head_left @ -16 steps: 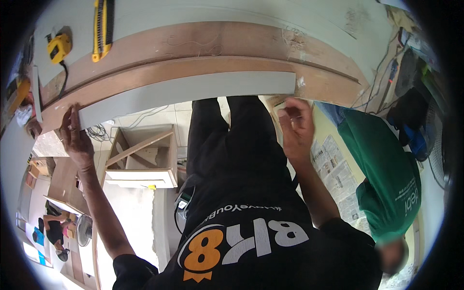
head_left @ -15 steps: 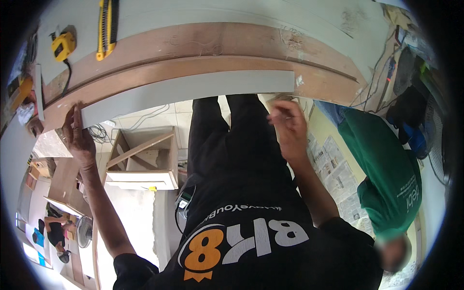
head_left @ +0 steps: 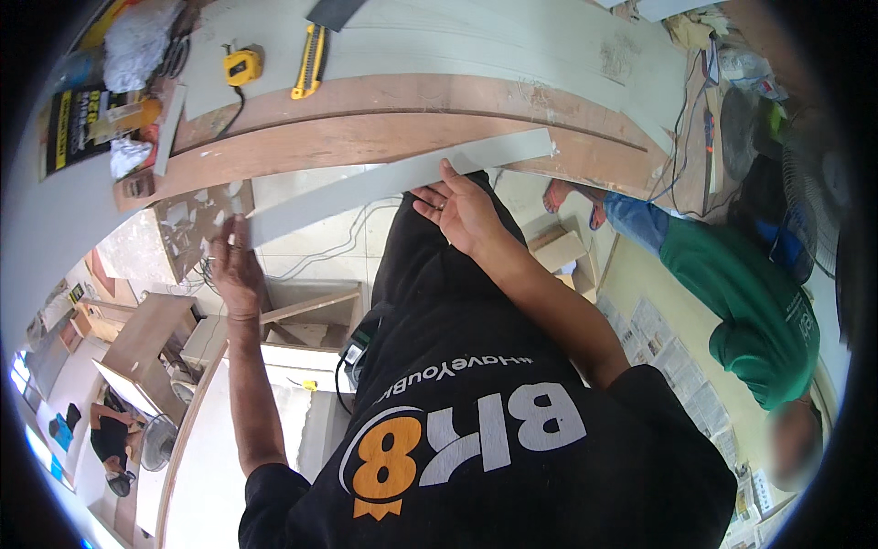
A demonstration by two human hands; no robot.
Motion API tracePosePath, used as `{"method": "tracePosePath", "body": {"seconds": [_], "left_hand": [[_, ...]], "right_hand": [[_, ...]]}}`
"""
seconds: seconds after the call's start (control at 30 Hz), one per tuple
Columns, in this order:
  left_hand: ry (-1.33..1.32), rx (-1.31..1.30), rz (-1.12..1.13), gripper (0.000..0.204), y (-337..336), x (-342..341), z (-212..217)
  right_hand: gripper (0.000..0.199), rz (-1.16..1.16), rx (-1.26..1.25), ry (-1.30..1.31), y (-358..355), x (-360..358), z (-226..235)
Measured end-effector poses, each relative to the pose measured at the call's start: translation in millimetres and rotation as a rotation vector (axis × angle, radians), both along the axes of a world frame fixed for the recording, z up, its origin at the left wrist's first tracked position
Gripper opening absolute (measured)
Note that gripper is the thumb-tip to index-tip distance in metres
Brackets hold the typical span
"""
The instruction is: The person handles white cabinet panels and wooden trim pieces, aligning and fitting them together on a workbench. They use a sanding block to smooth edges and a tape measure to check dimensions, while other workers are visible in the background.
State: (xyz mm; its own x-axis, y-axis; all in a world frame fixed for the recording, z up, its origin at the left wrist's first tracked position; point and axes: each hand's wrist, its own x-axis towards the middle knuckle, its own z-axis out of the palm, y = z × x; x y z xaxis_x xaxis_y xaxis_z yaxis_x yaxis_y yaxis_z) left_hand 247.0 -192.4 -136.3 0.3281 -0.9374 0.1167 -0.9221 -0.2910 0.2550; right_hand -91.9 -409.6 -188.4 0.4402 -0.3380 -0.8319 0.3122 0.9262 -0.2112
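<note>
In the head view, my left hand (head_left: 238, 274) is closing its fingers on the near left end of a long pale grey strip (head_left: 366, 196), and that end is hanging over the floor, off the workbench. My right hand (head_left: 462, 212) is staying loosely open farther along, palm turned up and fingers apart, with one digit lying over the strip's face; I cannot tell whether it is bearing any weight. The strip is slanting up from my left grip, passing my right fingertips, and its far end is lying over a brown wooden board (head_left: 585, 154).

Beyond my left hand, a yellow tape measure (head_left: 242, 66) is resting on the bench, and a yellow-and-black utility knife (head_left: 311, 62) is lying to the right of it. Below the strip, between my hands, grey cables (head_left: 347, 242) are trailing across the floor, and an open wooden box (head_left: 320, 311) is standing just right of my left forearm. Well off to the right of my right hand, a co-worker (head_left: 750, 284) in green is standing.
</note>
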Motion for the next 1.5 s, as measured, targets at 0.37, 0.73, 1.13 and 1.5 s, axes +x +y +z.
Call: {"method": "tracePosePath", "body": {"seconds": [0.37,0.73,1.13,1.5], "left_hand": [[0.341,0.080,0.087,0.060,-5.5,-38.9,13.8],[0.156,-0.027,0.467,0.078,-273.0,-46.8,-43.8],[0.179,-0.039,0.878,0.081,-311.7,12.0,-65.4],[-0.054,-0.112,1.037,0.075,-301.6,-7.9,-63.5]], "right_hand": [[0.031,0.015,-0.532,0.223,-37.2,-34.1,66.0],[0.030,0.240,-1.290,0.460,-174.5,-79.0,211.1],[0.039,0.778,-1.263,0.344,-239.2,-43.1,146.0],[0.037,0.984,-1.246,0.187,-264.7,-83.6,89.1]]}}
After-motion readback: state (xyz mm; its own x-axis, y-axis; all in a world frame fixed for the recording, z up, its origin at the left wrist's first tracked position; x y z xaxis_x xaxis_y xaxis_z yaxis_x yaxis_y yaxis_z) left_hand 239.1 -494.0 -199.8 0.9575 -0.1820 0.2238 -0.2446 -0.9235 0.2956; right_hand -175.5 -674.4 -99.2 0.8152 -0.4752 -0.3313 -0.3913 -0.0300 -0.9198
